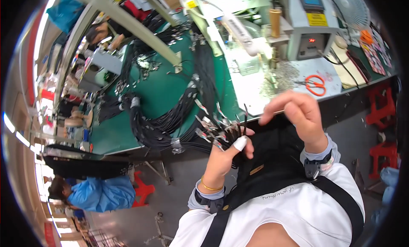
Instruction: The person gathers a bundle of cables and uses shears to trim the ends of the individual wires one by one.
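Observation:
My left hand (222, 158) is closed around a bunch of black cables (232, 128), a white cover on its thumb. The cables' stripped ends, with silver metal and thin coloured wires, fan out above the fingers. To the right, my right hand (303, 117) hovers near the table's front edge, apart from the cables. Its fingers are partly bent and spaced apart, with nothing visible in them. Small metal pieces (283, 76) lie in a heap on the white work surface beyond it. Orange-handled scissors (314, 85) rest just right of that heap.
A grey bench machine (307, 44) with a red display stands behind the scissors. Coiled black cable bundles (159, 127) cover much of the green table (106, 138) at left. A person in blue (102, 193) is at lower left; red stools (381, 108) stand at right.

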### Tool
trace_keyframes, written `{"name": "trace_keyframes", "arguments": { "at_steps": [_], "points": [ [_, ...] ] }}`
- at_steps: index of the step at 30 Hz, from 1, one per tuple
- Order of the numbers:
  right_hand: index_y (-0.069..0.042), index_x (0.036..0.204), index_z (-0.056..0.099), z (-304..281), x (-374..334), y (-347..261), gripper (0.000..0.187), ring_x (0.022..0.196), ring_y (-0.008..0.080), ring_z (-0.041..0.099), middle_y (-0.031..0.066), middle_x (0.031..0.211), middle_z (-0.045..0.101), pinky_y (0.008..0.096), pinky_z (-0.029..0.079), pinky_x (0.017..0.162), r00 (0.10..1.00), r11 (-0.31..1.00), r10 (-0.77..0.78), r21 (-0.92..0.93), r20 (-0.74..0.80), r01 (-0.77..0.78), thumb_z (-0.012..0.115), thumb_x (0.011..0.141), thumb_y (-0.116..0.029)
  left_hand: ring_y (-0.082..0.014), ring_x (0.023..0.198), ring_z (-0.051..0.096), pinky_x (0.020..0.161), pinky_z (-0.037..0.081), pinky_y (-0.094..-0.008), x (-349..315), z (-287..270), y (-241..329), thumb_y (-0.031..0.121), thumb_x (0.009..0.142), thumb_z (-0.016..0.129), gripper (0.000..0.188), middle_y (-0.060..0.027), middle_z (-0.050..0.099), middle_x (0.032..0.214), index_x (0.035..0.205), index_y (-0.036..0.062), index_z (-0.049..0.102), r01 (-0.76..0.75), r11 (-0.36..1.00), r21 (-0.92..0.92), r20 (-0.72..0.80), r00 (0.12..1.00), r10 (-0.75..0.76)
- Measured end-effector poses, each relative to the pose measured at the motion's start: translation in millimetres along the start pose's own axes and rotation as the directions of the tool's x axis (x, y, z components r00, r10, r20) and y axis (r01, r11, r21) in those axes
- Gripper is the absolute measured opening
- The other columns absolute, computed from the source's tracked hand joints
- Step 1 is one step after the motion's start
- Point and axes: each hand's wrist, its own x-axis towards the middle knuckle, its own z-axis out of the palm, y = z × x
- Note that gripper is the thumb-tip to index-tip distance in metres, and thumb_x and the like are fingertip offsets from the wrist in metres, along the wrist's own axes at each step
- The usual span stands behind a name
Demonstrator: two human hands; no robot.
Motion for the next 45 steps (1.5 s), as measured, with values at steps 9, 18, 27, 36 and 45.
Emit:
{"name": "trace_keyframes", "arguments": {
  "at_steps": [9,18,27,36,45],
  "points": [
    [0.001,0.126,0.036,7.3,-4.7,9.3,0.062,0.12,0.0331,0.036,0.0177,0.13,0.037,0.0404,0.033,0.094,0.95,0.874,-0.097,-0.431,0.296,0.223,0.044,0.085,-0.044,-0.0138,0.074,0.058,0.069,0.045,-0.0255,8.4,44.4,-39.7,0.002,0.081,0.055,0.02,-0.006,0.061,0.08,0.1,-0.0004,0.054,-0.159,0.925,0.344,-0.156,0.962,0.223],
    [-0.001,0.115,0.041,12.6,-29.8,42.0,0.046,0.091,0.0316,0.048,0.0145,0.102,0.049,0.0399,0.041,0.076,0.916,0.847,-0.194,-0.412,0.35,0.337,0.053,0.082,-0.031,-0.0124,0.069,0.055,0.06,0.043,-0.0245,38.2,49.0,-70.3,0.007,0.08,0.057,0.021,-0.0036,0.058,0.077,0.099,-0.0009,0.053,-0.397,0.602,0.693,0.236,0.914,0.331],
    [0.0,0.092,0.056,-87.1,-90.3,46.3,0.028,0.083,0.0291,0.057,0.0126,0.09,0.06,0.0338,0.045,0.072,0.861,0.935,-0.346,-0.208,-0.371,0.287,0.05,0.085,-0.026,-0.0217,0.08,0.059,0.069,0.045,-0.0319,75.6,54.8,-81.4,0.016,0.075,0.061,0.031,-0.0168,0.059,0.085,0.102,0.0031,0.055,-0.249,0.49,0.836,0.31,0.95,-0.046],
    [-0.004,0.083,0.059,-126.8,-135.0,86.9,0.014,0.076,0.0261,0.056,0.0088,0.081,0.059,0.0332,0.044,0.066,0.727,0.779,0.021,-0.445,-0.686,-0.442,0.052,0.083,-0.017,-0.0362,0.067,0.057,0.059,0.045,-0.0407,117.0,56.4,-85.0,0.012,0.072,0.057,0.02,-0.0182,0.06,0.072,0.088,0.0018,0.061,-0.279,0.194,0.94,0.332,0.875,-0.351],
    [-0.005,0.084,0.06,-122.3,-109.0,85.2,0.014,0.076,0.0263,0.056,0.0089,0.08,0.059,0.0346,0.044,0.067,0.779,0.813,-0.023,-0.465,-0.627,-0.35,0.053,0.083,-0.018,-0.0268,0.08,0.059,0.067,0.045,-0.0358,103.2,33.8,-89.0,0.023,0.077,0.062,0.034,-0.0149,0.06,0.097,0.108,0.0117,0.055,0.18,0.704,0.687,0.042,0.957,-0.286]
  ]
}}
